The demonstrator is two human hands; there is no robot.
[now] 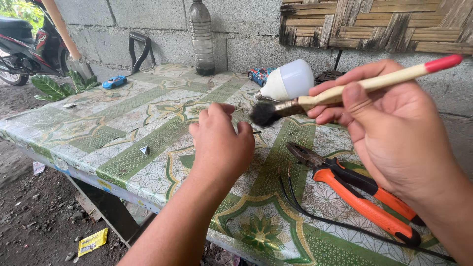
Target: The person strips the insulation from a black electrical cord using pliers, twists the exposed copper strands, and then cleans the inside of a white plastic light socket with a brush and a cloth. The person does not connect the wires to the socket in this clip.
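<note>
I am watching the right hand [394, 133] gripping a small paintbrush [345, 91] by its pale wooden handle, thumb pressing on top and fingers curling underneath; the red tip is pointing up to the right and the dark bristles are hanging just above the table [128, 157]. The left hand [221, 143] is resting knuckles-up on the green patterned cloth, fingers curling loosely downward; whether it is pinching anything beneath them I cannot tell. The bristles are hovering just to the right of that hand's fingertips. Just behind the brush a white bulb [288, 81] is lying on its side. Near the right wrist, orange-handled pliers [359, 194] are lying beside a thin black wire [315, 216]. Farther back, a clear bottle [201, 37] is standing against the wall.
</note>
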